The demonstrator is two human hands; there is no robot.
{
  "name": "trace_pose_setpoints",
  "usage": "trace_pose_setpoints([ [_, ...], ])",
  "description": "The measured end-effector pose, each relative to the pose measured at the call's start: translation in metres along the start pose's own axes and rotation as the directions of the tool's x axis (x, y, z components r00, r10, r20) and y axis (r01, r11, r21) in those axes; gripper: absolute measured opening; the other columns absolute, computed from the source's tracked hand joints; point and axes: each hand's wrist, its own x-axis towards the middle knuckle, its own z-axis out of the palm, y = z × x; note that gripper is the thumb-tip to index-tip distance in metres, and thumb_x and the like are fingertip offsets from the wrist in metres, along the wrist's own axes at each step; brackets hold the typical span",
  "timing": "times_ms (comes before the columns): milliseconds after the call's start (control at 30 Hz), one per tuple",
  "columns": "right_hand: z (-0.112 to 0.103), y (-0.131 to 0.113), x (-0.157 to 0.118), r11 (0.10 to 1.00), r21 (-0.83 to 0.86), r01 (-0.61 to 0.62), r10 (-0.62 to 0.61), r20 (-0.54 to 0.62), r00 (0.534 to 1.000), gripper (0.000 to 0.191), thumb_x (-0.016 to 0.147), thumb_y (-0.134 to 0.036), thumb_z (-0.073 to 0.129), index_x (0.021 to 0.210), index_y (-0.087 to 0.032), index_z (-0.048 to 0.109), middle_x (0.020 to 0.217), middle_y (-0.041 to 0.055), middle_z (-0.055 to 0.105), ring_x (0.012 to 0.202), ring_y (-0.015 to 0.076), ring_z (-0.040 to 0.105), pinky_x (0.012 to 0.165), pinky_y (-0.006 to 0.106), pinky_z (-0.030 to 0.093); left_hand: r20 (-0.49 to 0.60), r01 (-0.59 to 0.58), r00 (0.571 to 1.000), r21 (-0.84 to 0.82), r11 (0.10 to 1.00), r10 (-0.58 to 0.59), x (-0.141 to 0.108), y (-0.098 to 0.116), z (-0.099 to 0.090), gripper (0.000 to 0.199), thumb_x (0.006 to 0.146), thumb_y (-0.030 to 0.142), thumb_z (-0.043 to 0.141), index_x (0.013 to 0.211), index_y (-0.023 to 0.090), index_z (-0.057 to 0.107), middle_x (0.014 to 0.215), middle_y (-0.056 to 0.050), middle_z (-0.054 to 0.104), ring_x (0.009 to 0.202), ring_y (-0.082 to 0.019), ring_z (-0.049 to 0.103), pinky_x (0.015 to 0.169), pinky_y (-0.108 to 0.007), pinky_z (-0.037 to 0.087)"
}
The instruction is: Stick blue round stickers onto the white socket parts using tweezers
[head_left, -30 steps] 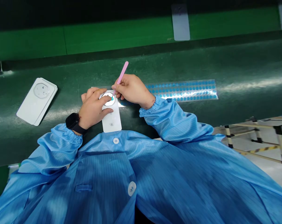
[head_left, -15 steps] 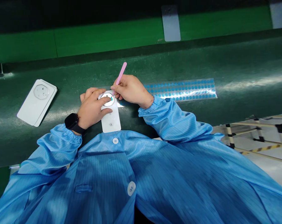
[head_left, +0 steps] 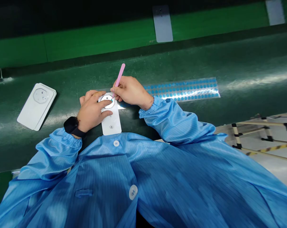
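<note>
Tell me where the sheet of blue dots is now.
In the head view, the sheet of blue dots lies on the green work surface, just right of the right hand and beyond its sleeve.

White glare streaks the dim green bench (head_left: 181, 63)

A black-jointed pole frame (head_left: 236, 135) stands at right over pale floor (head_left: 284, 172), yellow-black striping (head_left: 275, 148) among its bars.

No legible text or numbers, a small dark mark (head_left: 111, 127), too fine to read, toward the six o'clock end of the nearest white panel (head_left: 111, 121), yellow-and-black striping (head_left: 275, 148) by the tubular frame (head_left: 264, 123), between three and four o'clock
</note>
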Motion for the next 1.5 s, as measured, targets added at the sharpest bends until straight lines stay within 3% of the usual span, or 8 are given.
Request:
trace_pose_setpoints([
  [400,-0.001,0.001,0.000,0.999,-0.018,0.031,-0.032,-0.005,0.999,0.013,0.098,-0.017,0.071,0.087,-0.021,0.065,0.069,0.0010,0.071,0.074,0.0208,0.075,0.078,0.035,0.066,0.007,0.013,1.000,-0.011,1.000,-0.013,0.000,0.000,-0.001,0.032,0.096,0.039,0.080,0.127,0.032,0.085,0.160,-0.013,0.066,0.147,-0.045,0.053,0.112,-0.066,0.045],
  [767,-0.006,-0.005,-0.002,0.992,0.123,-0.041,0.056,-0.115,0.992,0.016,0.105,-0.025,0.070,0.091,-0.021,0.063,0.071,-0.0007,0.067,0.062,0.0155,0.068,0.062,0.027,0.060,0.029,0.030,0.999,0.017,0.999,-0.030,0.000,0.003,-0.004,0.036,0.096,0.038,0.081,0.132,0.034,0.084,0.161,-0.014,0.065,0.147,-0.046,0.052,0.109,-0.066,0.046],
  [900,-0.016,-0.014,-0.013,0.992,-0.083,0.092,-0.108,-0.215,0.971,0.015,0.109,-0.026,0.060,0.096,-0.021,0.067,0.083,0.0013,0.070,0.084,0.0192,0.073,0.081,0.032,0.062,0.018,0.031,0.999,0.023,0.999,-0.031,0.000,0.004,-0.005,0.035,0.096,0.036,0.082,0.131,0.034,0.084,0.161,-0.014,0.066,0.147,-0.047,0.052,0.109,-0.067,0.046],
  [967,-0.020,-0.015,-0.022,0.943,-0.261,0.206,-0.259,-0.186,0.948,0.020,0.107,-0.017,0.053,0.099,-0.020,0.071,0.098,0.0056,0.074,0.100,0.0230,0.073,0.095,0.037,0.060,0.018,0.024,1.000,0.024,0.999,-0.024,0.000,0.004,-0.004,0.034,0.095,0.036,0.082,0.129,0.033,0.083,0.161,-0.014,0.066,0.147,-0.046,0.053,0.108,-0.066,0.046],
  [1067,-0.020,-0.012,-0.037,0.796,-0.494,0.349,-0.395,0.012,0.919,0.030,0.100,-0.010,0.049,0.107,-0.017,0.078,0.117,0.0110,0.076,0.114,0.0272,0.071,0.101,0.040,0.055,0.011,0.031,0.999,0.006,0.999,-0.032,0.001,0.003,-0.003,0.034,0.093,0.034,0.085,0.126,0.029,0.079,0.159,-0.015,0.068,0.147,-0.045,0.054,0.109,-0.065,0.046],
  [1233,-0.001,-0.007,-0.057,0.567,-0.753,0.334,-0.160,0.298,0.941,0.039,0.106,-0.022,0.053,0.131,-0.014,0.082,0.127,0.0183,0.076,0.104,0.0320,0.073,0.080,0.040,0.051,0.000,0.100,0.995,-0.040,0.994,-0.100,0.004,0.007,0.000,0.043,0.087,0.034,0.091,0.118,0.021,0.064,0.154,-0.021,0.070,0.145,-0.045,0.055,0.107,-0.058,0.048],
  [1367,0.009,-0.015,-0.064,0.484,-0.826,0.290,-0.036,0.313,0.949,0.048,0.115,-0.026,0.046,0.154,-0.014,0.072,0.137,0.0204,0.075,0.110,0.0332,0.076,0.079,0.039,0.050,0.004,0.086,0.996,-0.063,0.994,-0.086,0.005,0.011,0.000,0.040,0.091,0.034,0.086,0.119,0.021,0.061,0.153,-0.023,0.069,0.146,-0.045,0.055,0.108,-0.059,0.047],
  [1500,0.011,-0.022,-0.066,0.451,-0.847,0.282,-0.009,0.311,0.950,0.050,0.116,-0.023,0.042,0.158,-0.015,0.068,0.139,0.0196,0.074,0.107,0.0308,0.077,0.075,0.038,0.049,-0.006,0.074,0.997,-0.075,0.994,-0.075,0.005,0.013,0.001,0.039,0.094,0.039,0.082,0.121,0.020,0.061,0.153,-0.024,0.069,0.146,-0.046,0.054,0.108,-0.060,0.046],
])
